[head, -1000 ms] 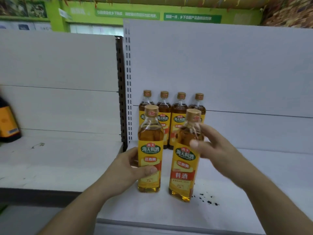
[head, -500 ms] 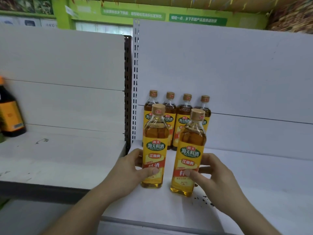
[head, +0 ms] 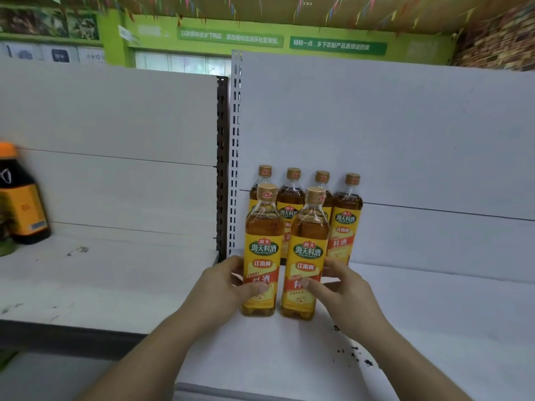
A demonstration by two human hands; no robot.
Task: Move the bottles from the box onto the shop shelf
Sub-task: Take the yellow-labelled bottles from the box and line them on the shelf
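Observation:
Two amber bottles with yellow labels stand upright side by side on the white shop shelf [head: 289,351]. My left hand [head: 223,287] grips the left bottle [head: 263,250] low on its label, thumb across the front. The right bottle [head: 308,256] is held the same way by my right hand [head: 344,296]. Behind them a row of several identical bottles [head: 346,221] stands against the white back panel. The box is out of view.
A slotted upright post [head: 235,157] divides this shelf from a lower white shelf [head: 101,279] on the left, where a dark bottle with an orange cap [head: 20,198] stands at the far left edge. Dark specks [head: 353,351] lie on the shelf at right.
The right bottle came down from a tilt to stand upright on the shelf, and my right hand slid from its neck to its lower label. Both bottles moved back toward the row.

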